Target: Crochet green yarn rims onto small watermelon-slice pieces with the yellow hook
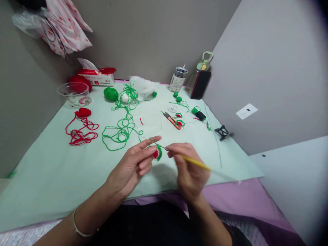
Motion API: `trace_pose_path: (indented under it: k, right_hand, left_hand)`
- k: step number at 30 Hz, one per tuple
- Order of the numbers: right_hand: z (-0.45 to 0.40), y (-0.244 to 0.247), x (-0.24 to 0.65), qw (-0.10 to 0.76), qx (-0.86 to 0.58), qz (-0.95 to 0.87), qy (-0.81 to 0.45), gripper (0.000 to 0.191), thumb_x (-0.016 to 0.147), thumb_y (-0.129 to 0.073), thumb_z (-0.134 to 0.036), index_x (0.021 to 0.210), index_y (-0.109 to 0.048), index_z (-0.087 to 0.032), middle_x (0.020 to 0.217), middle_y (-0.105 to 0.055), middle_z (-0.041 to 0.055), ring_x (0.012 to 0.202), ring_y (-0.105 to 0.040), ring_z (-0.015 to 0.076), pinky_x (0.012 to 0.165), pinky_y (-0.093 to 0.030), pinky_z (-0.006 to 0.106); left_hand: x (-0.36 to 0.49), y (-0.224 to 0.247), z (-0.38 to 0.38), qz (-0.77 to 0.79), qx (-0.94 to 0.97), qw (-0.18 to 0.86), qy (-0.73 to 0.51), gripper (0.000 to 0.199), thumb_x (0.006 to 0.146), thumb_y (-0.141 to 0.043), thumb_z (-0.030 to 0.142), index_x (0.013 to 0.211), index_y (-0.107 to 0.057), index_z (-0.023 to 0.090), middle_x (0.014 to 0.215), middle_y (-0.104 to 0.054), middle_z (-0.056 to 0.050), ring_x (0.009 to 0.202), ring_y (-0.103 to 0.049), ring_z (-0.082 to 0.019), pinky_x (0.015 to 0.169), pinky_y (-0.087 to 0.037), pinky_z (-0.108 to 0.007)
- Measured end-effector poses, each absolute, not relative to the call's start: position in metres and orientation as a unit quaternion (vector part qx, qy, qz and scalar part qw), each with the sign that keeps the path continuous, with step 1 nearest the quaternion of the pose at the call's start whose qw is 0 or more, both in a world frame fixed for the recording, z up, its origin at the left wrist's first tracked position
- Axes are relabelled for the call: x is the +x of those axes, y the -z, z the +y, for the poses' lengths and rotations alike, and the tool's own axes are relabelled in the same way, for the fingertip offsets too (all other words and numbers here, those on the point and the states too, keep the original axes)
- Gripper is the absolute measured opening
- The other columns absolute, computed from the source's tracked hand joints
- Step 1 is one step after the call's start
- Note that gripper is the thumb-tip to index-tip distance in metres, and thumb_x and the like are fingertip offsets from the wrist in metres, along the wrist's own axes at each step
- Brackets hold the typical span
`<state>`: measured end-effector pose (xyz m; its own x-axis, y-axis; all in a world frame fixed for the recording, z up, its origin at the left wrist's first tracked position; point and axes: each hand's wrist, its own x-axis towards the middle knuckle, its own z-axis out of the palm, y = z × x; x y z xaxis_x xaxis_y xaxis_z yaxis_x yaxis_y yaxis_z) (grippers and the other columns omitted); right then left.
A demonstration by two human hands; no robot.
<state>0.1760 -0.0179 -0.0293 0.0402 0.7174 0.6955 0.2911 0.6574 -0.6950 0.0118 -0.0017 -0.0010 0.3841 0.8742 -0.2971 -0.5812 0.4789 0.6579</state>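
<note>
Between thumb and fingers, my left hand (134, 159) pinches a small crocheted watermelon slice (159, 153), red inside with a green rim. Green yarn (118, 131) runs from loose loops on the table up to the index finger of that hand. My right hand (191, 167) grips a crochet hook (196, 162) with a yellow handle, slightly blurred. The hook's metal tip points left and meets the green edge of the slice; whether it is through a stitch I cannot tell. Beyond my hands lie orange-handled thread snips (173, 121) beside two small red and green crocheted pieces (180, 123).
Red yarn (83, 133) lies at the left near a clear plastic tub (77, 97). A tissue box (98, 77), a green yarn ball (111, 94) and white stuffing (143, 87) stand behind. Toward the right are a pen cup (177, 80), a bottle (193, 80), a phone (201, 85) and a black clip (223, 132).
</note>
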Motion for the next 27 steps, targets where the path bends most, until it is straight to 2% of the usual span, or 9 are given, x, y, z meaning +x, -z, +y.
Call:
trace_pose_path:
  k: [2,4,8,14,23,27]
  right_hand:
    - [-0.0154,0.0252,0.1768,0.653,-0.362,-0.596,-0.296,0.025,0.104,-0.056,-0.015,0.109,-0.078,-0.027,0.092,-0.072,0.0033,0.076,-0.065,0.0155,0.069,-0.055,0.032]
    - [-0.0130,0.0232,0.1753,0.663,-0.337,-0.556,-0.373,0.021,0.104,-0.058,-0.020,0.104,-0.078,-0.026,0.093,-0.071,0.0032,0.074,-0.063,0.0144,0.067,-0.053,0.031]
    - [-0.0101,0.0266,0.1710,0.652,-0.335,-0.546,-0.405,0.017,0.103,-0.063,-0.024,0.104,-0.080,-0.027,0.097,-0.072,0.0038,0.077,-0.063,0.0146,0.071,-0.052,0.032]
    - [-0.0102,0.0297,0.1729,0.653,-0.338,-0.515,-0.440,0.017,0.103,-0.063,-0.027,0.104,-0.080,-0.028,0.095,-0.072,0.0026,0.075,-0.064,0.0134,0.071,-0.051,0.031]
    - [-0.0125,0.0262,0.1727,0.660,-0.326,-0.521,-0.431,0.019,0.104,-0.059,-0.028,0.099,-0.077,-0.023,0.090,-0.070,0.0034,0.073,-0.064,0.0151,0.068,-0.054,0.031]
    - [-0.0182,0.0251,0.1718,0.670,-0.374,-0.573,-0.287,0.020,0.104,-0.055,-0.021,0.102,-0.075,-0.022,0.089,-0.070,0.0042,0.075,-0.065,0.0167,0.068,-0.055,0.033]
  left_hand:
    - [0.0108,0.0002,-0.0006,0.313,0.229,0.794,-0.469,0.032,0.082,-0.086,0.017,0.113,-0.080,0.013,0.063,-0.048,0.008,0.045,-0.024,0.000,0.039,-0.028,-0.010]
    - [0.0116,-0.0003,-0.0015,0.314,0.251,0.779,-0.482,0.030,0.082,-0.085,0.018,0.112,-0.080,0.014,0.064,-0.048,0.008,0.046,-0.028,-0.001,0.040,-0.031,-0.010]
    - [0.0141,0.0003,-0.0056,0.338,0.292,0.740,-0.503,0.030,0.082,-0.087,0.021,0.111,-0.080,0.018,0.073,-0.055,0.006,0.047,-0.038,0.000,0.042,-0.037,-0.012]
    - [0.0129,0.0032,-0.0075,0.352,0.324,0.725,-0.496,0.036,0.080,-0.088,0.021,0.115,-0.079,0.022,0.086,-0.063,0.003,0.048,-0.048,0.000,0.045,-0.040,-0.014]
    - [0.0128,0.0056,-0.0084,0.371,0.328,0.704,-0.509,0.034,0.078,-0.086,0.014,0.110,-0.081,0.024,0.085,-0.060,0.004,0.047,-0.044,0.001,0.042,-0.037,-0.013]
    - [0.0146,0.0053,-0.0085,0.378,0.318,0.694,-0.524,0.032,0.077,-0.086,0.011,0.107,-0.082,0.023,0.081,-0.058,0.005,0.049,-0.042,0.001,0.043,-0.036,-0.011]
